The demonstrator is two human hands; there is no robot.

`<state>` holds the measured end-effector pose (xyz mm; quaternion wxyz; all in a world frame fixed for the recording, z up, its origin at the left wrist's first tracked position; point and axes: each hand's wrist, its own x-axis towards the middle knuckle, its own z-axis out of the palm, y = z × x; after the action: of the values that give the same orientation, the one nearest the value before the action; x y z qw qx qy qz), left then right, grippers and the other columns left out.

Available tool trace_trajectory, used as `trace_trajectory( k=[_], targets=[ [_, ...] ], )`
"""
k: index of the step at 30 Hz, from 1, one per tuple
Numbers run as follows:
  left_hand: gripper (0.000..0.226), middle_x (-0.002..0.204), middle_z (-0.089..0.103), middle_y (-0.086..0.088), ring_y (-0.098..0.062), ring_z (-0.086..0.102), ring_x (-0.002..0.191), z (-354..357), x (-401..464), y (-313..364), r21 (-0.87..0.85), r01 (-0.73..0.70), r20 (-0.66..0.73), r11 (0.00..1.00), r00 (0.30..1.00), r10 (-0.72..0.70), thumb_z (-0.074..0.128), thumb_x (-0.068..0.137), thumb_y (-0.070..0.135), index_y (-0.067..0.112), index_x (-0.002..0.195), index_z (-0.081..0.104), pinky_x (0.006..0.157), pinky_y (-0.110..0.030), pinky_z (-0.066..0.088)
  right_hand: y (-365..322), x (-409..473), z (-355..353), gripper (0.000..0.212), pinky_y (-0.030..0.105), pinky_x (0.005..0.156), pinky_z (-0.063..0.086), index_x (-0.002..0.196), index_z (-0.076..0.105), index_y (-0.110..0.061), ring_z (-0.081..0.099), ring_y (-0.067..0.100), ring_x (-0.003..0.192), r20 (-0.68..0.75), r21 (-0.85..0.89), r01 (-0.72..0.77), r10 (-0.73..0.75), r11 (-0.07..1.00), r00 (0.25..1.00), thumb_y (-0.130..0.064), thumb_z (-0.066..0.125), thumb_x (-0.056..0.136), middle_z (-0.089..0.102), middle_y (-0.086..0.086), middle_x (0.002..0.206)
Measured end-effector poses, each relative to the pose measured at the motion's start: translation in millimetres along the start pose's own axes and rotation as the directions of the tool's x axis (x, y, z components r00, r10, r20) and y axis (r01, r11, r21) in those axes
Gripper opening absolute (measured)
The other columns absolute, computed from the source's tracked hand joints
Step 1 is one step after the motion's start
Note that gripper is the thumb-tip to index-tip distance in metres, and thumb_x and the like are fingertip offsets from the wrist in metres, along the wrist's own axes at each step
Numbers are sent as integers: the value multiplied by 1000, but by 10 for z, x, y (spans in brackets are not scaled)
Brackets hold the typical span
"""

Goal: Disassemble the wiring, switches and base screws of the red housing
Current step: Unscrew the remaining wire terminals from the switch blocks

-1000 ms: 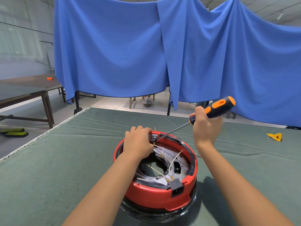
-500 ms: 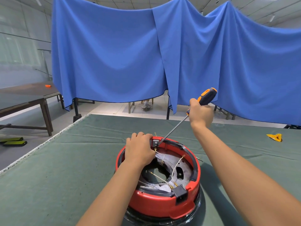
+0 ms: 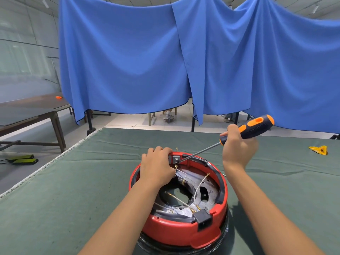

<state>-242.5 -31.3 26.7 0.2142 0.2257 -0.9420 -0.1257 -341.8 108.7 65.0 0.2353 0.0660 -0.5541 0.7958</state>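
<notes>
The red housing [image 3: 184,225] sits upside down near the front edge of the tabletop [image 3: 73,190], roughly midway along it. Inside, several white wires [image 3: 199,184] already hang loose, so the job looks partly done. The left hand [image 3: 158,167] grips the far rim beside a small grey switch [image 3: 176,159]. The right hand [image 3: 238,144] holds a screwdriver [image 3: 248,130], tip at that switch. A black switch [image 3: 203,219] remains mounted. No writing is legible.

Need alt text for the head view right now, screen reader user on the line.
A right hand holds an orange-and-black screwdriver, its tip at a small grey switch on the far rim of a red housing, steadied by the left hand. Loose white wires lie inside; green table cloth beneath.
</notes>
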Motion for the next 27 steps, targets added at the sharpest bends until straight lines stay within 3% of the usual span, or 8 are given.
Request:
trace_trajectory(
  k=[4, 9, 13, 17, 21, 24, 27],
  targets=[
    [56, 128, 53, 2, -22, 42, 116, -6, -7, 8, 0, 4, -2, 1000, 1000, -4, 58, 78, 18, 27, 132, 47, 97, -37, 32, -26, 95, 84, 22, 21, 47, 44, 47, 53, -14, 48, 5, 39, 37, -90, -12, 16, 996, 999, -29, 51, 64, 55, -9, 38],
    [56, 129, 52, 1, -22, 42, 117, -14, -13, 10, -4, 2, 1, 1000, 1000, -2, 57, 78, 18, 27, 132, 47, 97, -36, 32, -68, 303, 317, 22, 23, 47, 33, 51, 53, -16, 48, 3, 37, 55, -243, -97, 113, 965, 992, -36, 48, 60, 54, -9, 37],
    [56, 129, 52, 1, -22, 42, 117, -7, -11, -1, -3, -6, 0, 1000, 1000, 6, 56, 78, 18, 27, 132, 47, 96, -36, 31, -43, 400, 460, 23, 25, 51, 39, 56, 53, -18, 58, 19, 55, 87, -316, -115, 149, 942, 985, -39, 46, 58, 62, -1, 53],
    [56, 129, 52, 1, -22, 41, 118, -1, 5, -6, -3, -9, 0, 1000, 1000, 9, 57, 78, 18, 26, 132, 47, 96, -36, 31, -2, 480, 576, 29, 27, 54, 42, 61, 56, -14, 60, 23, 62, 107, -389, -109, 162, 915, 981, -41, 45, 58, 71, 9, 72],
    [55, 129, 52, 1, -22, 41, 117, 3, 2, -22, -20, -12, 4, 1000, 1000, 12, 58, 79, 18, 26, 132, 47, 96, -35, 31, 125, 457, 653, 21, 29, 60, 43, 62, 52, -19, 63, 27, 71, 131, -480, -106, 191, 871, 973, -37, 53, 73, 72, 7, 77],
    [55, 129, 52, 1, -22, 41, 117, 1, 3, -17, -16, -15, -3, 1000, 1000, 15, 57, 79, 17, 25, 132, 47, 95, -35, 31, 128, 448, 635, 18, 27, 56, 41, 62, 50, -20, 61, 25, 67, 125, -456, -130, 208, 881, 970, -34, 54, 72, 70, 6, 73],
    [54, 127, 52, 1, -22, 42, 116, -1, 11, -19, -17, -12, -7, 1000, 1000, 12, 56, 78, 16, 26, 131, 48, 95, -35, 32, 23, 433, 539, 16, 26, 53, 40, 59, 52, -19, 58, 14, 53, 136, -359, -129, 188, 924, 973, -34, 51, 63, 63, -4, 51]
  ],
)
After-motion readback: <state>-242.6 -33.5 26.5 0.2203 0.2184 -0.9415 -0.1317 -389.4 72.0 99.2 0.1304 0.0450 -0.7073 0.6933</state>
